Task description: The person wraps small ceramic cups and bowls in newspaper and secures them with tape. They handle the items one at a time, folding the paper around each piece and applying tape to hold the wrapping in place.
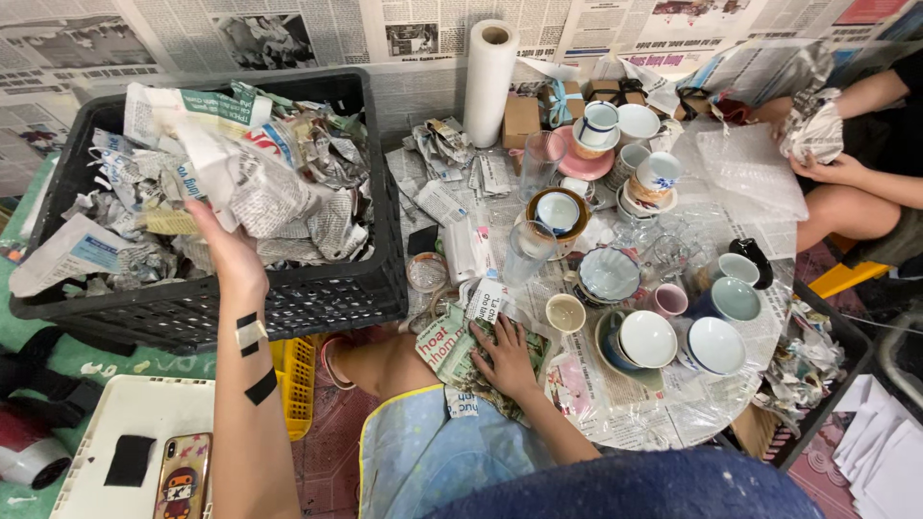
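Nearest the camera, a pale blue apron (423, 461) is seen over the lap. To the left, a black plastic crate (327, 298) heaped with crumpled newspaper is reached into by the left hand (229, 252), whose fingers are closed on a crumpled sheet of newspaper (245, 183). Further right, the right hand (507, 358) is pressed flat, fingers spread, on a green-printed newspaper bundle (452, 351) at the near edge of the desk (673, 404), beside white ceramic bowls (646, 338). At far right, another person's hands (829, 165) are wrapped around a paper-covered object.

The left hand (229, 252) lifts crumpled newspaper (252, 188) over a black plastic crate (336, 298) while the right hand (507, 358) presses a newspaper-wrapped bundle (452, 348) beside cups on the counter (615, 404).
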